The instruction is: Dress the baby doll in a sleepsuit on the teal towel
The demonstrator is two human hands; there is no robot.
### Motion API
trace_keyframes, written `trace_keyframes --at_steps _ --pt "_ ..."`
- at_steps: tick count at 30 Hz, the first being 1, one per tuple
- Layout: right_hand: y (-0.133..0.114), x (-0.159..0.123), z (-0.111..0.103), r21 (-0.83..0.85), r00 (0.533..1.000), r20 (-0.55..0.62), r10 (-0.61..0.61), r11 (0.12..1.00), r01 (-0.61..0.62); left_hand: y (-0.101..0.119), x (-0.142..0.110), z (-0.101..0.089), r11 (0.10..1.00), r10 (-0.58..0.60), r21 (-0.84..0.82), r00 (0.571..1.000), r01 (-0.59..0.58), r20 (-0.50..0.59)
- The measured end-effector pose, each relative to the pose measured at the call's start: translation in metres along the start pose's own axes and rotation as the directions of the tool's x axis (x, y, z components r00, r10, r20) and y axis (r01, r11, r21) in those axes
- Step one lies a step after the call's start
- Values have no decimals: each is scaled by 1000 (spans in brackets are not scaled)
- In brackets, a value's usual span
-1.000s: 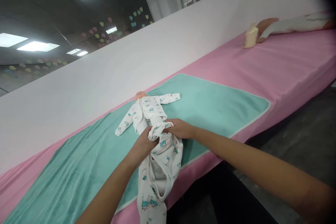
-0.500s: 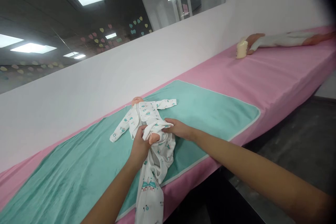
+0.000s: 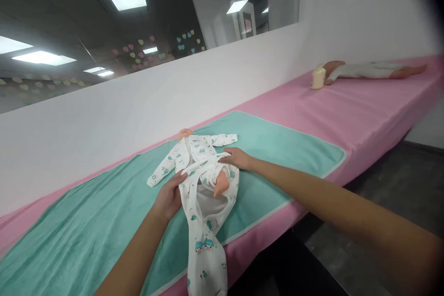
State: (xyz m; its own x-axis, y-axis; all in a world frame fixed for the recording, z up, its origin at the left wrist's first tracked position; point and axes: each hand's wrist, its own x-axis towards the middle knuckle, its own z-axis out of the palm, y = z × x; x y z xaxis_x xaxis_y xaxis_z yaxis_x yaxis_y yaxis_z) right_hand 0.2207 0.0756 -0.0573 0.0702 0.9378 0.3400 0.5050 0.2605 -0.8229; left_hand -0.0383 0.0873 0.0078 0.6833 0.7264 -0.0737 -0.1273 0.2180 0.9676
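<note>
Left hand [image 3: 169,198] open against a printed white sleepsuit [image 3: 204,226], right hand [image 3: 237,158] open on its fold. The baby doll [image 3: 185,134] lies across a teal mat [image 3: 277,162], head to the wall, 1 foot poking from the suit's opening, on a pink surface [image 3: 360,115].

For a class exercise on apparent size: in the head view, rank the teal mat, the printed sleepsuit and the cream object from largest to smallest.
1. Teal mat
2. Sleepsuit
3. Cream object, though it lies far from the camera, so its true size is unsure.
</note>
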Motion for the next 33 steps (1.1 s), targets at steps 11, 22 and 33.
trace_keyframes --at_steps 11,22,33 --pt "29 13 1 -58 993 93 78 996 -73 -31 11 -71 999 -27 -31 993 23 -112" --pt "-62 14 29 169 999 28 -43 985 38 -38 10 -56 994 9 -108 982 -30 -186" --pt "-87 49 70 324 734 679 37 881 -344 -28 -2 -52 1000 3 12 998 -2 -64"
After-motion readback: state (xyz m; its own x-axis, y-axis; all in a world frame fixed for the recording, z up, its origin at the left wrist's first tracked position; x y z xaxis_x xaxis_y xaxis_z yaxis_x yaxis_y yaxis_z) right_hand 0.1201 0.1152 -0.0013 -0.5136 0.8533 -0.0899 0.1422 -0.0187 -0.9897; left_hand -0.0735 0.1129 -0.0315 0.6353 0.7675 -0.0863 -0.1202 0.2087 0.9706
